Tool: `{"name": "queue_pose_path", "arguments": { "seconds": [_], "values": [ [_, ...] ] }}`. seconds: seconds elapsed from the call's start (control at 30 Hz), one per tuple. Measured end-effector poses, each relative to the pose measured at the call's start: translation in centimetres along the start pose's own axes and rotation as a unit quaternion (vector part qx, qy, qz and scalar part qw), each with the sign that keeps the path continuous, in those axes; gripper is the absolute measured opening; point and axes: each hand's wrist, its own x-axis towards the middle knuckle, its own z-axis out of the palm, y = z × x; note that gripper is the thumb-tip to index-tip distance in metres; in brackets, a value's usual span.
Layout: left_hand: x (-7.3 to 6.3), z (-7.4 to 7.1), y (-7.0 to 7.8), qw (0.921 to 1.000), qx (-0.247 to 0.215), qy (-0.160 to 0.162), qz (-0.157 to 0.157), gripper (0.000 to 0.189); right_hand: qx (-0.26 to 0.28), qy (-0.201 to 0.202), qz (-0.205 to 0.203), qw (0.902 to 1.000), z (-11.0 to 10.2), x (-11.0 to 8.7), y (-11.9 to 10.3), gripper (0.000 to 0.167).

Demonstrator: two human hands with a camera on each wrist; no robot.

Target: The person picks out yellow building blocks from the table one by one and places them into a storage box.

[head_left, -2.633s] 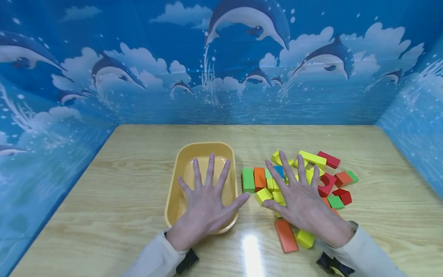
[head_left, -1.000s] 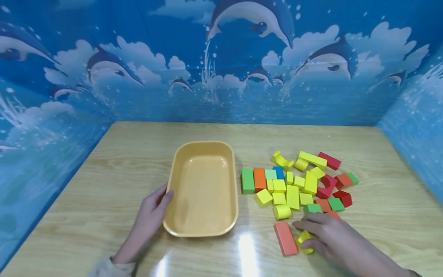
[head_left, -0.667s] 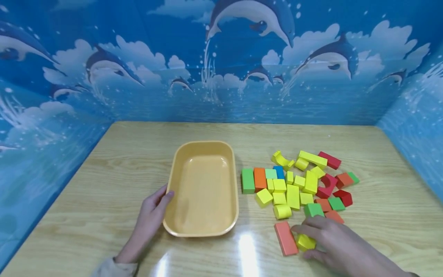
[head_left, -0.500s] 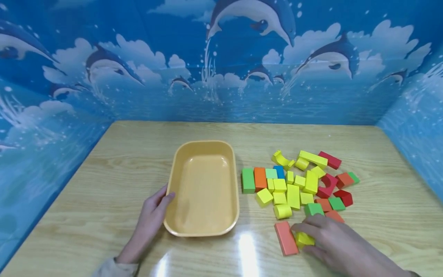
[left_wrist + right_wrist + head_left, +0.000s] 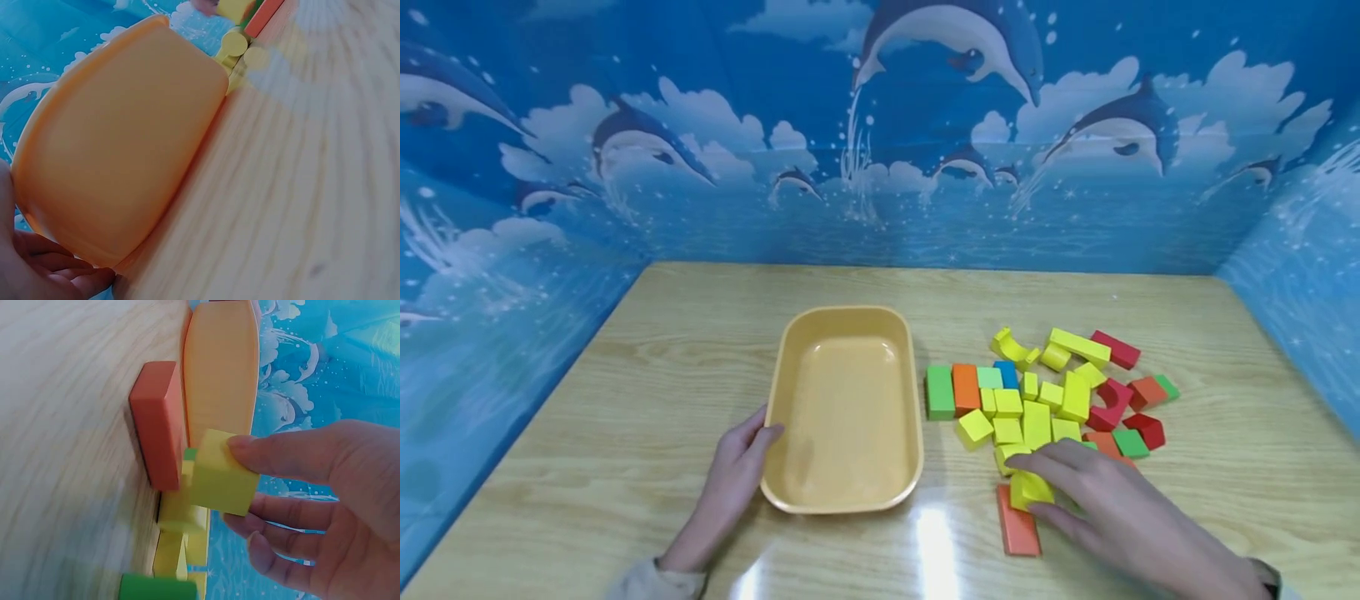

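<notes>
My left hand (image 5: pixel 727 479) grips the left rim of a light-orange plastic tray (image 5: pixel 846 417), thumb over the edge. In the left wrist view the curled fingers (image 5: pixel 59 265) lie under the tray's near corner. My right hand (image 5: pixel 1101 504) pinches a yellow block (image 5: pixel 1028 490) between thumb and fingers. That block overlaps the salmon-red rectangular block (image 5: pixel 1019 533) in the head view. From the right wrist, the yellow block (image 5: pixel 220 478) shows raised off the table, beside the red block (image 5: pixel 157 428). The tray holds nothing.
Several yellow blocks (image 5: pixel 1037 425) lie close together right of the tray. Green (image 5: pixel 939 393), orange (image 5: pixel 966 390) and blue (image 5: pixel 1007 374) blocks border them on the left, red ones (image 5: pixel 1116 350) on the right. A blue dolphin-printed backdrop (image 5: pixel 880 217) stands behind the wooden table (image 5: pixel 700 333).
Both hands were spread flat above the tray and blocks; the left then took the tray's rim. The right took hold of the yellow block and has lifted it up and leftward over the red one.
</notes>
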Motion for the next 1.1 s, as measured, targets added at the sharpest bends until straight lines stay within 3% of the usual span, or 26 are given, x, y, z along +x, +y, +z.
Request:
{"name": "queue_pose_path", "arguments": {
  "seconds": [0.13, 0.3, 0.47, 0.67, 0.77, 0.9, 1.1],
  "values": [
    [-0.2, 0.0, 0.1, 1.0, 0.006, 0.002, -0.001, 0.043, 0.012, 0.047, -0.02, 0.9986, 0.0, 1.1, -1.3, 0.048],
    [-0.2, 0.1, 0.2, 1.0, 0.003, 0.006, -0.004, 0.043, 0.051, 0.131, -0.1, 0.985, 0.9, 3.0, -3.5, 0.046],
    [-0.3, 0.2, 0.0, 0.9998, -0.01, 0.01, -0.012, 0.042, 0.055, 0.17, -0.164, 0.9702, 1.6, 5.5, -6.1, 0.036],
    [-0.3, 0.4, -0.1, 0.9998, -0.017, 0.013, -0.006, 0.041, 0.077, 0.211, -0.195, 0.9548, 2.7, 7.8, -8.5, 0.027],
    [-0.4, 0.6, 0.0, 0.9999, -0.011, 0.012, -0.001, 0.041, 0.085, 0.205, -0.2, 0.9544, 3.8, 8.5, -9.3, 0.022],
    [-0.7, 0.8, 0.1, 0.9999, -0.001, 0.011, 0.004, 0.042, 0.107, 0.17, -0.19, 0.961, 5.2, 9.2, -10.1, 0.017],
    [-1.1, 1.0, 0.0, 0.9999, -0.001, 0.011, -0.008, 0.044, 0.217, 0.089, -0.15, 0.9605, 5.8, 10.4, -11.3, 0.017]
  ]
}}
